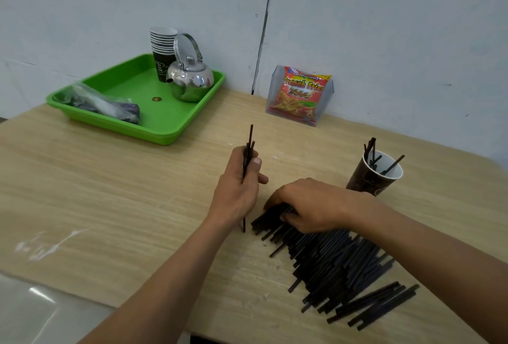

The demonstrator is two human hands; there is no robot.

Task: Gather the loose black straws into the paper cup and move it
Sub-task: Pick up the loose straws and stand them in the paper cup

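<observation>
Straws [338, 266] lie in a black heap on the table [110, 192], reaching up under the right hand [310, 206], whose fingers and thumb curl round the heap's far end. Just beside it the left hand [239, 178] grips a small bundle [248, 148] upright. Beyond the right hand stands the paper cup [365, 178], holding several straws; beyond the left, a green tray [154, 134].

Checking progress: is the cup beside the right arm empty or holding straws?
Holding some: a few black straws lean inside the paper cup; its white inside shows between them.
</observation>
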